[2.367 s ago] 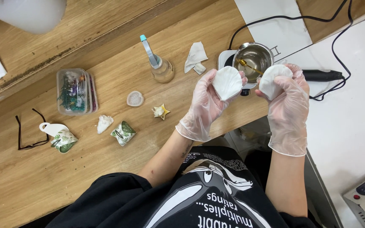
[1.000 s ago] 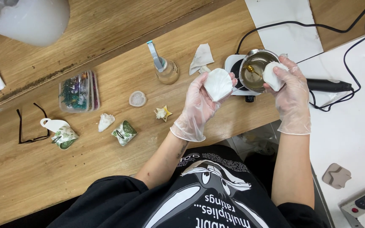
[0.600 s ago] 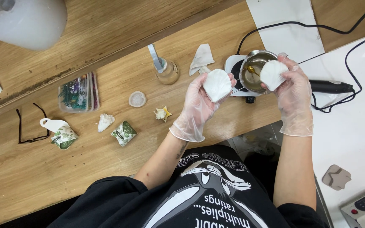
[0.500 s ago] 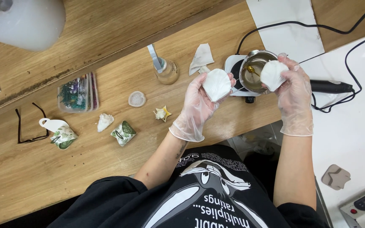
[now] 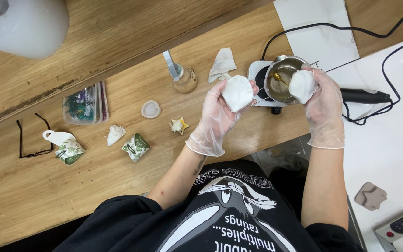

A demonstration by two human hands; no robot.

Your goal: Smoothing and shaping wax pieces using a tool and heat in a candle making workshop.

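The gloved left hand (image 5: 220, 114) grips a white shell-shaped mould (image 5: 237, 92). The gloved right hand (image 5: 323, 100) grips another white mould piece (image 5: 302, 86) beside a small metal pot (image 5: 280, 79) above the wooden bench (image 5: 117, 186).

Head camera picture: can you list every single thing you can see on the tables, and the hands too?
white shell shapes: 2, white, one in each hand
metal pot: 1, silver, on the small white hotplate
glass jar: 1, clear, behind the left hand
crumpled paper: 1, white, beside the jar
round disc: 1, pale, mid-table
star piece: 1, yellow-white, near the left wrist
leaf-print packets: 2, green-white, front left
eyeglasses: 1, black, far left
handheld tool: 1, black, right table
left hand: 1, clear glove, holding a shell shape
right hand: 1, clear glove, holding the other over the pot
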